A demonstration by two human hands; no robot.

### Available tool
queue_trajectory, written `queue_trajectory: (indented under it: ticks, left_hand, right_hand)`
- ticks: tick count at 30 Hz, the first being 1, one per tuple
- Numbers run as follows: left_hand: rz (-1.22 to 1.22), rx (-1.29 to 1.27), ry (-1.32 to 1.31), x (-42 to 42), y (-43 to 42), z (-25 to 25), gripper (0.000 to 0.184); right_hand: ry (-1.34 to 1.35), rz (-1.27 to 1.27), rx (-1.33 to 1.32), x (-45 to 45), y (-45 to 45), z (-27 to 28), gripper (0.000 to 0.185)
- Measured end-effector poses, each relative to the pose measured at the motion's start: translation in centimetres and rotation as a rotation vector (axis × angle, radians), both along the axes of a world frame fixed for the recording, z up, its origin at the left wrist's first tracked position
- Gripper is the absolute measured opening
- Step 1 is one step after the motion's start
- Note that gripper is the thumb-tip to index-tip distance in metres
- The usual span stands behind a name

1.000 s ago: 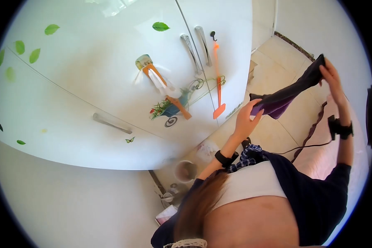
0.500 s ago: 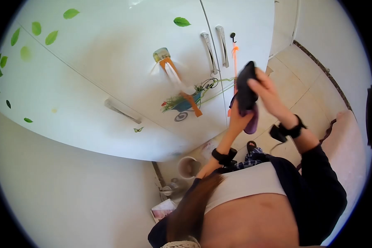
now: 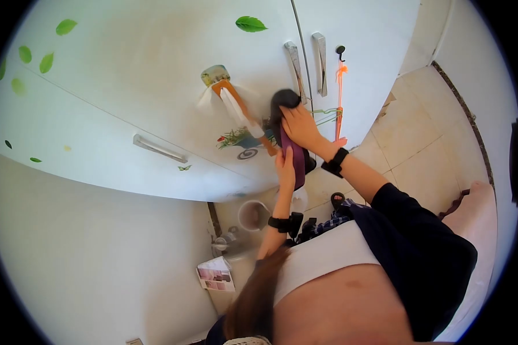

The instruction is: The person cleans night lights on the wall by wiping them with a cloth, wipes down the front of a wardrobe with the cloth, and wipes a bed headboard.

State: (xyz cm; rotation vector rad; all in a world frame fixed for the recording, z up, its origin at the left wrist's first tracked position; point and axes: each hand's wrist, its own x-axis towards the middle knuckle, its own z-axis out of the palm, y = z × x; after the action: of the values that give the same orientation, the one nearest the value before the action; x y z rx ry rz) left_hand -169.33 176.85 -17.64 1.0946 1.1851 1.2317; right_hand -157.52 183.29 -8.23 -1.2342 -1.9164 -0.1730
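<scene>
A long, shoe-like item, purple [image 3: 299,167] with a black rounded end [image 3: 284,99], is held up in front of the white cabinet doors. My left hand [image 3: 285,168] grips its lower purple part, thumb along the near face. My right hand [image 3: 300,127] is closed over its upper part, fingers lying across the black and purple surface. Another dark edge shows behind the item at lower right; whether it is a second piece I cannot tell. Just left of the item, a wooden-handled tool [image 3: 232,99] with white cloth or bristles hangs on the cabinet door.
Metal handles [image 3: 321,64] stand out from the white cabinet [image 3: 155,75]. An orange cord [image 3: 339,92] hangs from a black hook. A bucket [image 3: 254,216] stands on the floor below, near a picture box [image 3: 216,275]. Pink cloth [image 3: 475,221] lies at right.
Both hands have moved left with the black-and-purple item, bringing it beside the hanging tool. It has turned, so more of its purple side shows. The view has shifted slightly.
</scene>
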Motion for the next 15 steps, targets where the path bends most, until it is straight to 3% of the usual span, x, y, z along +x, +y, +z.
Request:
queue_trajectory:
  ticks: [4, 7, 10, 12, 15]
  left_hand:
    - [0.059, -0.099, 0.032, 1.0, -3.0, 6.2, 0.028]
    - [0.066, -0.083, -0.07, 1.1, -2.0, 6.9, 0.032]
    - [0.023, 0.043, -0.206, 1.2, -1.3, 11.6, 0.045]
    - [0.026, 0.145, -0.05, 1.0, -1.2, 11.9, 0.041]
    - [-0.048, 0.218, -0.28, 0.0, -2.9, 14.8, 0.032]
  right_hand:
    - [0.065, 0.03, 0.022, 0.0, -0.5, -2.2, 0.042]
    - [0.204, 0.056, -0.087, -0.9, 0.2, 2.3, 0.045]
    - [0.328, 0.075, 0.057, -1.6, 1.1, 6.9, 0.053]
    - [0.35, 0.077, 0.202, -1.4, 0.6, 9.1, 0.055]
    - [0.267, 0.196, 0.211, -2.3, -0.8, 11.8, 0.057]
